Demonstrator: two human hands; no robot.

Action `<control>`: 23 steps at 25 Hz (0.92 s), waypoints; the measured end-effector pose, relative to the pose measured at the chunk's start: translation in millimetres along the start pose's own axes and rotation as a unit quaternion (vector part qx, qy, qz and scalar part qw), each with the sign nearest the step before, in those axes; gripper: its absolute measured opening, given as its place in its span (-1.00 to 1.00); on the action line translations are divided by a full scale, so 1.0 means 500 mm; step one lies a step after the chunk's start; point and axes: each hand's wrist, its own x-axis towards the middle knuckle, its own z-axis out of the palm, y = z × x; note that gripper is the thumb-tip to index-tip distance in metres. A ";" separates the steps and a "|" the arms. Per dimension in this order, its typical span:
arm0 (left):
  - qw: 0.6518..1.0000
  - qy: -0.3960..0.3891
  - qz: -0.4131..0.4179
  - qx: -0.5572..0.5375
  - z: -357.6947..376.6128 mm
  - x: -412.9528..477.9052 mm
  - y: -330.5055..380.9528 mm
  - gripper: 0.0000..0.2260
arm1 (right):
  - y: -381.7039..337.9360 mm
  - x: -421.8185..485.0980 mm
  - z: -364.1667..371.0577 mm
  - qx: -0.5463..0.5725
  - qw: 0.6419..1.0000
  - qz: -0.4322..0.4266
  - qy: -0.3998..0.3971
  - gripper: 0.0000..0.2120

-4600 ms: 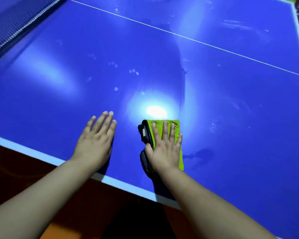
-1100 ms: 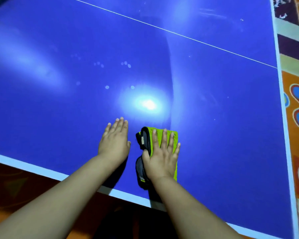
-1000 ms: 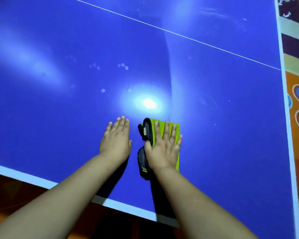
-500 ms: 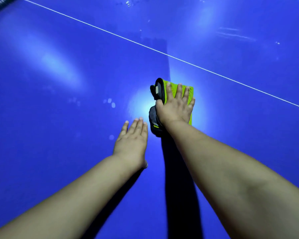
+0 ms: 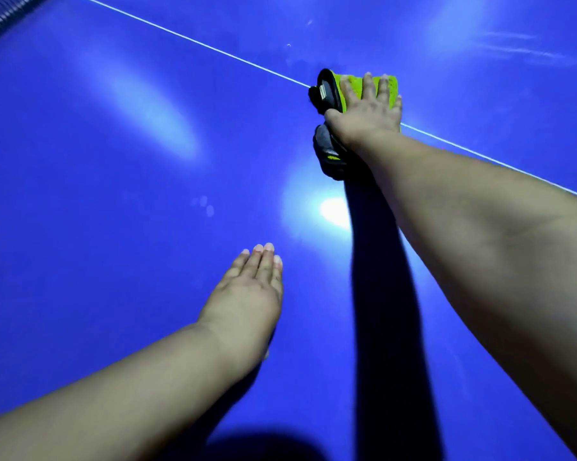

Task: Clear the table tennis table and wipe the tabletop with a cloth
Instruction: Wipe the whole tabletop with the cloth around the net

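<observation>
One blue desk (image 5: 114, 294) carries one green-and-black cloth (image 5: 353, 83). There are two hands: one right hand (image 5: 366, 114) on the cloth and one left hand (image 5: 247, 301) nearer than the cloth, to its left. One white line (image 5: 214, 49) passes under the cloth, and one net (image 5: 4, 15) lies far left of it.

Right hand (image 5: 366, 111) on cloth (image 5: 356, 86) over centre line (image 5: 194, 41); left hand (image 5: 247, 294) nearer, on tabletop (image 5: 97, 227).

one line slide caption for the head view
Right hand presses a green cloth onto the blue tabletop at its white line while the left hand rests flat
</observation>
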 end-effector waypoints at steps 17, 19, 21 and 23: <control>0.992 0.115 -0.032 -0.033 0.036 -0.076 0.010 -0.09 | 0.011 -0.599 0.104 0.008 0.999 0.035 0.007 -0.32; 0.985 0.170 -0.022 -0.029 0.081 -0.136 0.028 -0.26 | -0.011 -0.694 0.120 0.004 0.999 0.054 0.001 -0.31; 0.981 0.190 -0.014 -0.043 0.139 -0.206 0.036 -0.33 | -0.035 -0.783 0.136 0.002 0.998 0.070 -0.004 -0.30; 0.980 0.190 -0.009 -0.049 0.191 -0.280 0.033 -0.34 | -0.061 -0.870 0.153 -0.002 0.997 0.082 -0.008 -0.30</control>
